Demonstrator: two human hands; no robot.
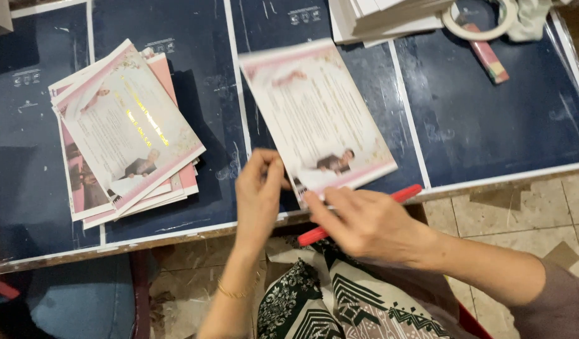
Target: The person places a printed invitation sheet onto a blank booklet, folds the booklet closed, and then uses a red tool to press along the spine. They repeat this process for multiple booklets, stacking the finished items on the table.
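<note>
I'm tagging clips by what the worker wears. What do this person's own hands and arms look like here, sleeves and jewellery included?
Both hands are bare: no gloves, no rings that show. The left hand has a bare forearm with a thin gold-coloured bracelet at the wrist. The right hand also has a bare forearm; a greyish-mauve sleeve begins near the elbow.

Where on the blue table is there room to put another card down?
Bare blue surface lies right of the held card, below the tape roll. A narrower strip runs between that card and the card pile. The far edge is crowded by the white stack.
</note>
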